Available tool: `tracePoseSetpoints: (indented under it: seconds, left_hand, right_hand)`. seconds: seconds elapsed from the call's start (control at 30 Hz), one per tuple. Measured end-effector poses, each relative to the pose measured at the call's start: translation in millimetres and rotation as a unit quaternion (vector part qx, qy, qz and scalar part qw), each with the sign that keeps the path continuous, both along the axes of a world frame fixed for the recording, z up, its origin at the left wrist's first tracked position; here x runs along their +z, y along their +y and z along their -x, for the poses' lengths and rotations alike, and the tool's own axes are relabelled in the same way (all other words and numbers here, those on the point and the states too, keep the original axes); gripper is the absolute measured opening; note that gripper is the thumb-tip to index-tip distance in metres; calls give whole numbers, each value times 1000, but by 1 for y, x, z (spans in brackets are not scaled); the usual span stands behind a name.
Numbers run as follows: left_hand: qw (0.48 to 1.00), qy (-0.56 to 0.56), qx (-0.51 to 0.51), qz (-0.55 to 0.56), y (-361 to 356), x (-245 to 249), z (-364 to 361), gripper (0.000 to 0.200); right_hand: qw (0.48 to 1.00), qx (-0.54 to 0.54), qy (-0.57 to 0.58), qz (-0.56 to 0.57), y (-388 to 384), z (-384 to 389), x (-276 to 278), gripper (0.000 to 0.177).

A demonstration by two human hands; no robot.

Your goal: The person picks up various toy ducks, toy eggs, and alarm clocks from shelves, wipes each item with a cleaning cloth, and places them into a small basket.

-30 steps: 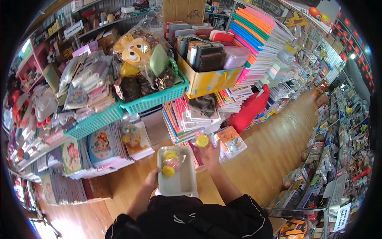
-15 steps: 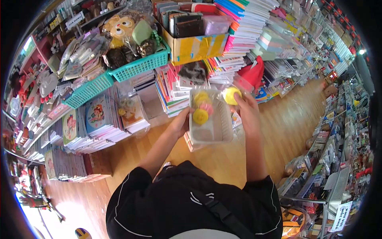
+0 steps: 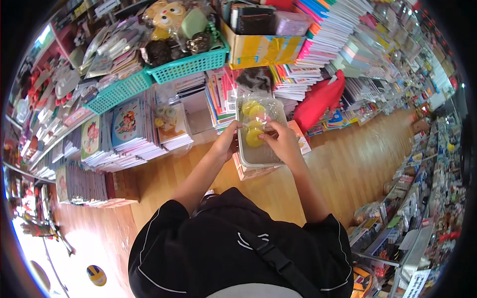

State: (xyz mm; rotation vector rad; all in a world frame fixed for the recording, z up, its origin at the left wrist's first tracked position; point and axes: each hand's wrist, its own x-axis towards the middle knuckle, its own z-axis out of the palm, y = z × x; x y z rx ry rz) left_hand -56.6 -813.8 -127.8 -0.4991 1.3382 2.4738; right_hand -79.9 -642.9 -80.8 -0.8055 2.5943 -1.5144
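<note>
1. Black shirt [image 3: 218, 248], white piping, with a grey strap [image 3: 278, 260] across it. It fills the near edge of the view.

2. Left hand [image 3: 226, 144]. The grip is closed on the left rim of a pale plastic tray [image 3: 261, 160], thumb over the edge. The tray is held level in front of the chest, clear of the shelves.

3. Right hand [image 3: 282, 142]. It reaches in over the tray's right rim, with the fingertips pinched on a yellow disc [image 3: 254, 138] at the tray's middle.

4. More yellow discs [image 3: 251, 107], in clear wrap. They lie at the tray's far end, just beyond the held one. The near half of the tray floor is bare.

5. Pink box [image 3: 248, 173], showing just below the tray's near edge.

6. Wooden floor [image 3: 348, 169], running off to the right as an aisle. A yellow-and-blue ball [image 3: 96, 274] lies at the near left.

7. Picture books [image 3: 126, 130], in stacks on the low shelf, left of the left hand.

8. Red bag [image 3: 320, 99], right of the tray, set against stacked notebooks.

9. Teal baskets [image 3: 186, 64], two of them, above the picture books, filled with wrapped goods. A bear toy [image 3: 166, 17] sits in the right-hand one.

10. Cardboard box [image 3: 261, 49], patched with yellow tape, beyond the tray, with wallets standing upright in it.

11. Racks [image 3: 422, 198] of small goods, across the aisle at the far right. They are too small to itemise.
</note>
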Motion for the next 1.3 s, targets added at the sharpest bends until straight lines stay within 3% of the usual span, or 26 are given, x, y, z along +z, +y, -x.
tracePoseSetpoints:
  seconds: [0.07,0.13,0.23,0.3,0.33,0.37,0.43,0.47,0.53,0.63,0.67,0.7,0.73,0.77,0.83,0.87,0.9,0.93,1.0,1.03,1.23,1.27,1.3]
  left_hand:
    - [1000,3,8,-16,-8,-7,-5,46]
    - [999,15,17,-39,-17,-13,-11,48]
    - [996,44,30,-68,-34,-29,-22,55]
    - [995,20,29,-94,-48,-41,-31,57]
    - [994,13,48,-97,-55,-48,-35,57]
    - [994,4,48,-101,-60,-54,-38,57]
    - [992,-11,65,-105,-72,-64,-44,58]
    - [994,-18,60,-89,-77,-68,-45,58]
    - [998,-22,47,-33,-87,-60,-50,62]
    - [995,-34,-7,-91,-135,-123,-35,60]
    - [993,-68,37,84,-152,-121,-26,60]
    - [958,-100,80,255,-171,-119,-15,61]
    - [873,-99,101,467,-195,-129,1,61]
    - [780,-77,110,611,-216,-143,16,62]
    - [556,-66,139,817,-261,-170,55,65]
    - [405,-10,156,901,-290,-212,78,65]
    - [415,5,138,899,-301,-194,87,66]
    - [447,12,93,890,-310,-191,92,67]
    - [529,14,-26,848,-333,-199,107,69]
    - [518,23,-151,841,-332,-171,109,56]
    - [570,8,-137,810,-353,-206,121,50]
    - [573,9,-129,809,-355,-212,123,49]
    - [577,9,-122,807,-357,-213,124,48]
  right_hand:
    - [997,-10,60,-56,-11,-1,0,34]
    - [968,-15,173,-181,-20,-2,3,44]
    - [958,-41,265,-104,-26,7,-5,50]
    - [964,-42,242,-101,-19,18,-31,59]
    - [999,-33,28,-3,-16,20,-52,65]
    - [977,-23,-191,88,-17,18,-65,70]
    - [920,86,-371,96,-27,6,-70,74]
    - [887,85,-444,95,-33,2,-78,64]
    - [877,65,-461,120,-43,-3,-108,58]
    - [875,11,-463,141,-57,-5,-120,46]
    - [927,40,-358,104,-58,-6,-133,42]
    - [939,33,-327,99,-60,-8,-137,40]
    - [950,25,-297,94,-62,-10,-142,37]
    - [960,16,-266,89,-64,-12,-147,35]
    - [896,-65,-388,208,-73,-10,-156,40]
    - [928,-59,-324,175,-71,-7,-177,44]
    - [871,-66,-405,269,-82,-8,-166,46]
    - [851,-108,-444,257,-80,-9,-185,48]
    - [856,-106,-436,255,-90,-12,-184,52]
    - [854,-99,-442,256,-87,-13,-196,55]
    - [828,-134,-457,295,-106,-15,-206,56]
    - [887,-92,-399,212,-105,-15,-205,56]
    - [910,-71,-370,172,-110,-16,-201,56]
